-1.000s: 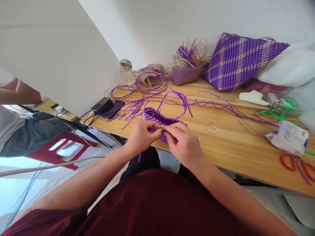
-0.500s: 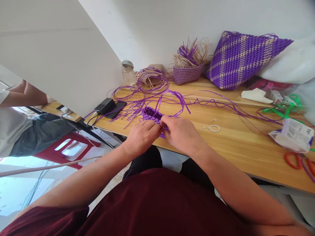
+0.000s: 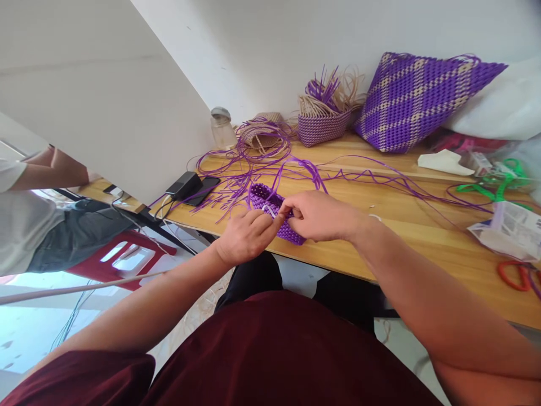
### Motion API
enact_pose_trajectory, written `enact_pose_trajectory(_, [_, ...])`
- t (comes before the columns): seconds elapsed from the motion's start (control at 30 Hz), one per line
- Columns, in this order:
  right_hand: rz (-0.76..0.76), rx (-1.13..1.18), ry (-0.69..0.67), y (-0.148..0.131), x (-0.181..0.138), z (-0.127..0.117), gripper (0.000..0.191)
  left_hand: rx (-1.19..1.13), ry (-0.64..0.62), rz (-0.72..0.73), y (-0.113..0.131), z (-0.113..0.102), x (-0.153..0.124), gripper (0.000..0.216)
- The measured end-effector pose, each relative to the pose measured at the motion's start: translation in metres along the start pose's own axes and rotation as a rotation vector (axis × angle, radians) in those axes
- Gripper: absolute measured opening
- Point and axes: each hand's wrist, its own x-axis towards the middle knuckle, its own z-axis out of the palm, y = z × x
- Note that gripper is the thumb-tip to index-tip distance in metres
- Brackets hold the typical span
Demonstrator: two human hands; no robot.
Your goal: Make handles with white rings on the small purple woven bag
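Observation:
A small purple woven basket (image 3: 291,232) is at the table's front edge, its dark open mouth turned up and to the left. My left hand (image 3: 248,234) is closed on its near rim, fingertips pressed against the weave. My right hand (image 3: 323,215) is above the right part of the basket, thumb and index finger pinched close to the left fingertips. A shiny purple strip (image 3: 269,211) runs along the rim to this pinch, where the fingers cover it. Longer purple strips (image 3: 302,163) arch up behind the basket.
Cut purple strands and a coiled bundle (image 3: 262,132) lie behind, with a glass jar (image 3: 223,129). A part-woven basket (image 3: 323,127) and a purple-and-beige bag (image 3: 418,101) stand by the wall. A black adapter (image 3: 183,185) is left; red-handled scissors (image 3: 513,275) are right.
My right hand has shifted a little to the right and rolled over, showing more of the basket's side below it. The left hand stays at the rim; the view has moved slightly.

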Motion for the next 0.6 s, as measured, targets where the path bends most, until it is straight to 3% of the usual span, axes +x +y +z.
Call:
enact_pose_trajectory(0.1, [0.044, 0.119, -0.098, 0.003, 0.009, -0.011, 0.024, 0.014, 0.009, 0.051, -0.005, 0.001, 0.004, 0.021])
enact_pose_trajectory(0.23, [-0.102, 0.045, 0.118, 0.007, 0.027, -0.012, 0.029, 0.025, 0.006, 0.081, -0.009, 0.003, 0.006, 0.016])
enact_pose_trajectory(0.33, [-0.156, -0.007, 0.117, 0.008, 0.042, -0.005, 0.035, 0.043, -0.013, 0.097, -0.010, 0.005, 0.003, 0.018])
enact_pose_trajectory(0.5, [-0.140, 0.044, 0.018, 0.003, 0.062, 0.003, 0.022, 0.030, -0.022, 0.104, -0.010, 0.007, -0.003, 0.019])
enact_pose_trajectory(0.6, [-0.071, 0.058, 0.092, 0.002, 0.062, 0.003, 0.009, 0.005, -0.013, 0.070, -0.011, 0.008, -0.006, 0.020])
